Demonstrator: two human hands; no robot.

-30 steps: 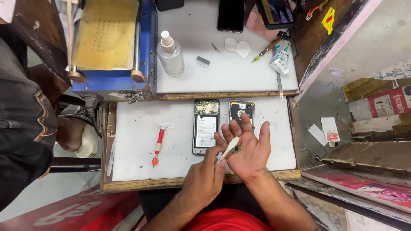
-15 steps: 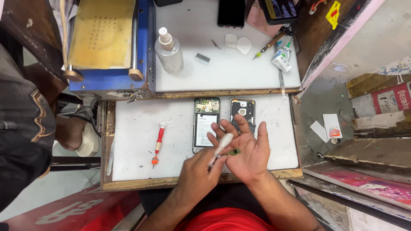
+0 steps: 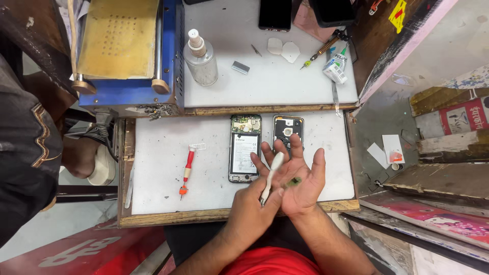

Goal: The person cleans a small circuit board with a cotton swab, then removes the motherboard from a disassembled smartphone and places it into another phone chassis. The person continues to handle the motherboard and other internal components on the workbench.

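My right hand (image 3: 300,178) lies palm up over the near right part of the white work mat (image 3: 158,153), fingers spread, with a small green part (image 3: 294,181) resting on the palm. My left hand (image 3: 249,211) grips a slim white tool (image 3: 271,175) and holds it across the right palm and fingers, close to the green part. Just beyond the hands lie an opened phone (image 3: 244,147) with its battery showing and a dark back cover (image 3: 288,130), partly hidden by my fingertips.
A red screwdriver (image 3: 186,170) lies left on the mat. On the upper board stand a spray bottle (image 3: 199,60), a glue tube (image 3: 336,66), a thin screwdriver (image 3: 321,51) and a dark phone (image 3: 275,12). A blue and yellow machine (image 3: 122,46) sits far left. Another person (image 3: 25,142) sits at the left.
My left hand has swung the white tool more upright, so it now lies along the right hand's fingers. The right palm has stayed open in place.
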